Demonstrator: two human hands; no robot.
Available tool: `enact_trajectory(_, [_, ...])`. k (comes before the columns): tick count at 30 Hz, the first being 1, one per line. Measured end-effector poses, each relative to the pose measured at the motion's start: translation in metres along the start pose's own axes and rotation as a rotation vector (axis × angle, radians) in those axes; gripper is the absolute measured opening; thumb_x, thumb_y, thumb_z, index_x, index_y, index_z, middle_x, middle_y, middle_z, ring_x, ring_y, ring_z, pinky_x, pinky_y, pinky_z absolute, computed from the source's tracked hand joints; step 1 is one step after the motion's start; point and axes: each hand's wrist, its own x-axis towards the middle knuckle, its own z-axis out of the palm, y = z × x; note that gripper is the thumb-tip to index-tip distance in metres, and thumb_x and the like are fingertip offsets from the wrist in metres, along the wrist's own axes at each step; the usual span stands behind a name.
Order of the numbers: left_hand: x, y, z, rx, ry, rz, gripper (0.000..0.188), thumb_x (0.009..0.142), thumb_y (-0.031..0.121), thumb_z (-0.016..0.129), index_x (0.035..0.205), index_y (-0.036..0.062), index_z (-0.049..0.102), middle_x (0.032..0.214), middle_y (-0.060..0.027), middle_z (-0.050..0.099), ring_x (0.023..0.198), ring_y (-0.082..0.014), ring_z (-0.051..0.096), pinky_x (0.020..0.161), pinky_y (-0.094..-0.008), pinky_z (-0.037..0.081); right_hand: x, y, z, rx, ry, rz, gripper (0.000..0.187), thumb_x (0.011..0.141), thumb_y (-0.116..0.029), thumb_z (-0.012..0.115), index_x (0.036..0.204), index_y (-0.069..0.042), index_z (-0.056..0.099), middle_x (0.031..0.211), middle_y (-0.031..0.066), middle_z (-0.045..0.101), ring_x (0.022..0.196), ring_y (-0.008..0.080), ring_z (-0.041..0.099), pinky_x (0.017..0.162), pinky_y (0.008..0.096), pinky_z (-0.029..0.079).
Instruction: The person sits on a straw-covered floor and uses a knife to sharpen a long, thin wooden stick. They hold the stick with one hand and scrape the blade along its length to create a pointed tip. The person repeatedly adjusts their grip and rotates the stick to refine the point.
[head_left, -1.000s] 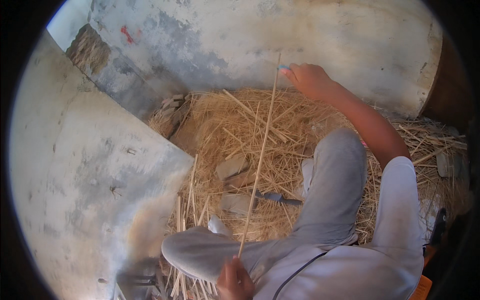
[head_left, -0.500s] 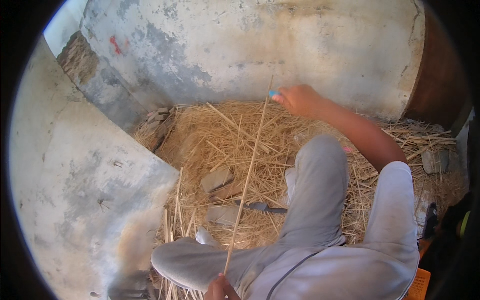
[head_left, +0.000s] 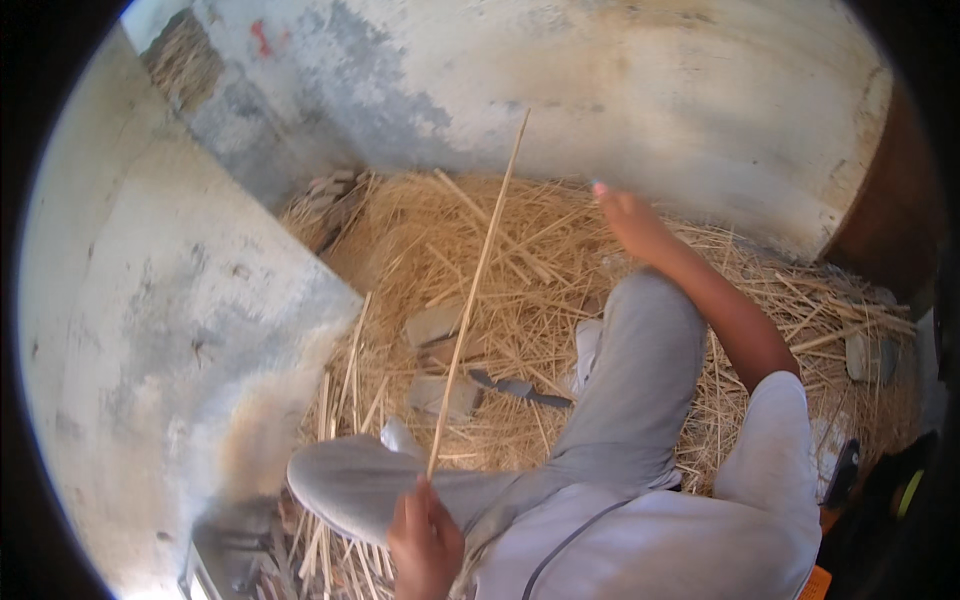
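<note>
My left hand [head_left: 425, 535], at the lower edge, is closed round the bottom end of a long thin pale stick [head_left: 467, 315]. The stick slants up and slightly right over the straw, its free tip in front of the wall. Out to the right, beyond my raised knee, my right hand [head_left: 632, 222] is closed and apart from the stick. A small bluish-pink bit shows at its fingertips; too blurred to name. Between my legs and the straw lies a dark, flat, blade-shaped thing [head_left: 520, 388], beside brick-like blocks [head_left: 445, 397].
Loose straw and split sticks [head_left: 560, 235] cover the ground around me. A stained plaster wall [head_left: 600, 90] curves across the back, and a pale wall [head_left: 170, 330] stands close on the left. Several broken bricks [head_left: 330, 195] sit in the corner. An orange thing [head_left: 815, 583] is at lower right.
My left hand has come up further into view with the stick. My right hand has moved off to the right, away from the stick's upper part. The whole view has shifted slightly.
</note>
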Motion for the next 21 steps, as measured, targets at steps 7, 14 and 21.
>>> enact_trajectory(7, [0.051, 0.003, 0.055, -0.174, 0.052, -0.025, 0.024, 0.087, -0.007, 0.058, 0.11, -0.0032, 0.06, 0.08, -0.0208, 0.062, 0.071, -0.0388, 0.063, 0.059, -0.0421, 0.05, -0.098, -0.096, 0.043, -0.167, -0.151, -0.571, 0.05, 0.104, -0.048, 0.039, 0.089, -0.004, 0.057, 0.052, 0.0082, 0.053, 0.043, 0.0248, 0.055, 0.041, 0.041, 0.044])
enact_trajectory(14, [0.058, 0.014, 0.055, -0.238, 0.013, -0.02, 0.026, 0.086, -0.008, 0.059, 0.112, -0.0034, 0.06, 0.081, -0.0207, 0.062, 0.068, -0.0365, 0.064, 0.059, -0.0419, 0.05, -0.053, -0.077, 0.03, -0.233, 0.138, -0.469, 0.049, 0.104, -0.046, 0.041, 0.083, -0.005, 0.056, 0.049, 0.0088, 0.053, 0.038, 0.0276, 0.056, 0.038, 0.043, 0.045])
enact_trajectory(21, [0.054, 0.016, 0.053, -0.288, -0.013, -0.05, 0.029, 0.084, -0.01, 0.059, 0.112, -0.0044, 0.059, 0.08, -0.0191, 0.062, 0.067, -0.0327, 0.064, 0.057, -0.0382, 0.05, -0.081, -0.084, 0.034, -0.194, -0.051, -0.609, 0.05, 0.104, -0.048, 0.041, 0.085, -0.005, 0.058, 0.049, 0.008, 0.052, 0.039, 0.0268, 0.054, 0.04, 0.0416, 0.045])
